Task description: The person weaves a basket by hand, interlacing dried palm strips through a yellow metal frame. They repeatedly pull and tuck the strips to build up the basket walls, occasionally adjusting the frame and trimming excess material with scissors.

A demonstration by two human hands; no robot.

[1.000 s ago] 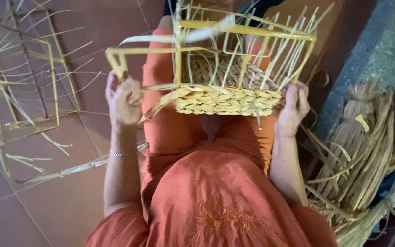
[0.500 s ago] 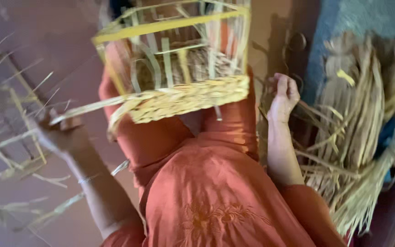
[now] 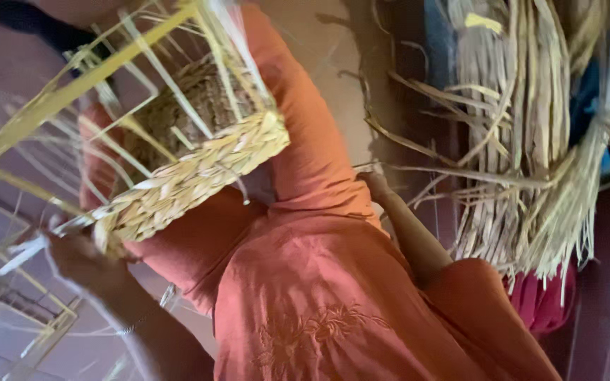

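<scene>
Holding a half-woven basket on a yellow wire frame tilted across orange-clad knees.

Lying on the lap with the woven straw base facing the wearer and the open frame pointing up and to the left, its long axis running from lower left to upper right. Gripping the lower left corner of the base with the left hand, blurred, fingers curled around a pale straw strand. Reaching with the right hand into the pile of dried straw strips on the floor at right, fingers touching strands, grip impossible to tell. Resting at lower left, a second bare yellow wire frame. Showing near the top of the pile, a small yellow tag-like strip.
</scene>
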